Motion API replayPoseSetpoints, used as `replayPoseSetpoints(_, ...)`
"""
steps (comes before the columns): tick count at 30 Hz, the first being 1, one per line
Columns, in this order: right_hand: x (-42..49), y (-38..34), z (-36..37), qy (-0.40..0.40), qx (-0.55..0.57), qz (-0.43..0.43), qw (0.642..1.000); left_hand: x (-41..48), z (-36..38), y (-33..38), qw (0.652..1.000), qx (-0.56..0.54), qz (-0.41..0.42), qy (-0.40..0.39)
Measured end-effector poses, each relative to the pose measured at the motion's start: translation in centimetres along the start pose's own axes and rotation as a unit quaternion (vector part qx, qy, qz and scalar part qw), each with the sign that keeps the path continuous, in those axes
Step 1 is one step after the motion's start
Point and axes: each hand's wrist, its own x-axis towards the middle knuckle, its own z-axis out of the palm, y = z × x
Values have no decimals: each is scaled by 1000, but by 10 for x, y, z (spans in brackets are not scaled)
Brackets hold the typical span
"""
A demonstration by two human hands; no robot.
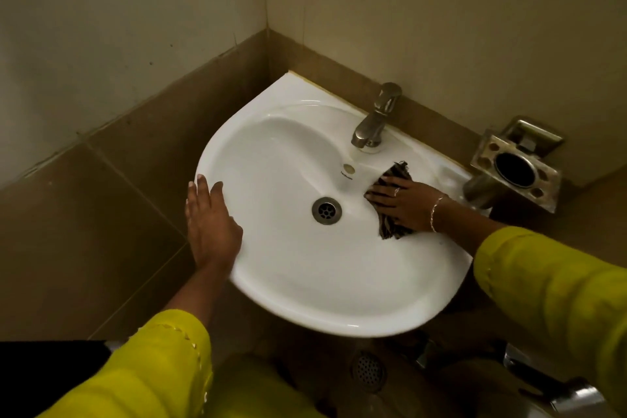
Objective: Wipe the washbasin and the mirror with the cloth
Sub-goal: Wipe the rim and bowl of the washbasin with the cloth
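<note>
A white washbasin point(298, 268) is fixed in the corner of two tiled walls, with a metal drain point(326, 210) in its bowl. My right hand point(405, 202) lies flat on a dark striped cloth point(390, 224), pressing it against the bowl's right inner slope, just right of the drain. My left hand point(208, 219) rests on the basin's left rim, fingers spread, holding nothing. No mirror is in view.
A steel tap point(375, 119) stands at the back of the basin. A metal tumbler and brush holder point(515, 170) juts from the wall at the right. Below the basin are a floor drain point(368, 372) and chrome pipework point(573, 394).
</note>
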Motion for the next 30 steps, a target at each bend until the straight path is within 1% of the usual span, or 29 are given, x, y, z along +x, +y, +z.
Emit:
replayPoseSetpoints(3, 33, 13, -18, 64, -60, 5, 996, 1, 1, 0, 1000, 4, -1, 1)
replayPoseSetpoints(5, 56, 18, -29, 84, -101, 2, 991, 1, 1, 0, 1000, 5, 0, 2)
replayPoseSetpoints(7, 72, 17, -37, 68, -121, 13, 990, 0, 0, 1, 1000, 1, -3, 3)
replayPoseSetpoints(10, 71, 8, -46, 9, -146, 54, 988, 0, -1, 1, 1000, -1, -4, 3)
replayPoseSetpoints(12, 59, 4, -45, 32, -164, 64, 984, -1, -1, 0, 1000, 1, -6, 3)
replayPoseSetpoints(14, 45, 1, -38, 26, -128, 69, 989, -1, -1, 0, 1000, -6, -5, 1)
replayPoseSetpoints(17, 32, -2, -14, 7, -68, 35, 997, -1, -2, 0, 1000, -16, -6, -1)
replayPoseSetpoints(19, 21, -9, -2, 6, -54, 34, 998, -1, -2, -1, 1000, -23, -5, -1)
replayPoseSetpoints(20, 17, -14, 4, 22, -55, 35, 998, -1, -2, 0, 1000, -27, -5, 0)
replayPoseSetpoints(21, 13, -22, 12, 31, -27, 37, 998, -1, -3, 0, 999, -32, -6, 0)
replayPoseSetpoints(23, 4, -39, 10, 16, 84, 56, 995, -2, -4, 0, 999, -42, -5, 3)
replayPoseSetpoints(24, 0, -46, 4, -16, 126, 69, 989, -1, -4, 0, 999, -45, -6, 3)
replayPoseSetpoints(25, -4, -54, -5, -56, 150, 75, 984, -1, -3, 0, 999, -47, -7, 3)
replayPoseSetpoints(26, -7, -61, -6, -76, 161, 86, 980, -1, -3, -1, 999, -50, -7, 4)
replayPoseSetpoints(28, -11, -76, -13, -183, 246, 83, 948, -1, -3, 0, 998, -55, -6, 7)
replayPoseSetpoints(29, -12, -80, -18, -206, 279, 71, 935, -1, -3, 0, 998, -58, -6, 9)
replayPoseSetpoints(30, -13, -85, -24, -210, 307, 54, 927, -2, -3, 1, 998, -61, -5, 11)
